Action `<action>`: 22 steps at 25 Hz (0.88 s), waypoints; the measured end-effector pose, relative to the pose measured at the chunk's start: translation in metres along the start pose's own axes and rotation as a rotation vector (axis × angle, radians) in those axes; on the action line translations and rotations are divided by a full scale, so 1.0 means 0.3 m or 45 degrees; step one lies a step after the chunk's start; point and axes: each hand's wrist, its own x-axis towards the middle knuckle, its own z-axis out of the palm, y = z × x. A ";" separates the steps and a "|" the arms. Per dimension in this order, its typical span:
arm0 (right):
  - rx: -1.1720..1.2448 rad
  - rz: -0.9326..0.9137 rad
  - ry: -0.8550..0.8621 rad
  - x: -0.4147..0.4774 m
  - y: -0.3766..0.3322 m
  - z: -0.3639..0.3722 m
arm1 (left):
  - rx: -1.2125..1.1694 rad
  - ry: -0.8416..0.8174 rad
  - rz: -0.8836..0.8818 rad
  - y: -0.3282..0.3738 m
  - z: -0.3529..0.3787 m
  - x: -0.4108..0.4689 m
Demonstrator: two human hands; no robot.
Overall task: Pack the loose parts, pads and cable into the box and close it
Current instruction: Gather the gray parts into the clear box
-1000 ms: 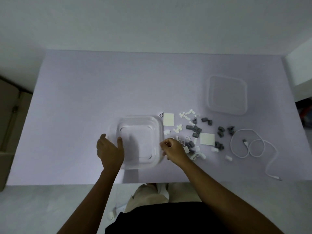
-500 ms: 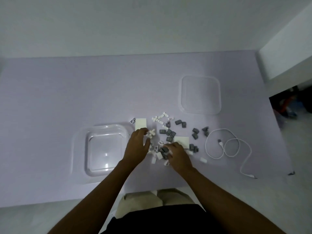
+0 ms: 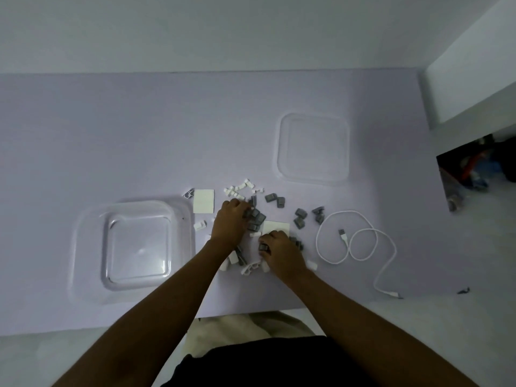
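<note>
Your left hand [image 3: 230, 220] curls its fingers over the small grey plastic parts [image 3: 255, 216]. Your right hand [image 3: 279, 251] pinches one grey part beside the clear square plastic box [image 3: 178, 219], which sits open.

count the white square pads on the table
2. One pad lies flat just past the box's far right corner. The other pad sits among the grey parts, partly under the right hand. The hands could hide more.

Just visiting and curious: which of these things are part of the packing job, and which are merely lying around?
For the job: clear plastic box, clear square lid, small grey and white parts, white square pads, coiled white cable.

Lying about: dark scrap, floor clutter.
</note>
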 end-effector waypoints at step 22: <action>0.637 0.693 0.354 0.038 0.195 -0.185 | -0.212 -0.103 -0.440 0.146 0.022 0.023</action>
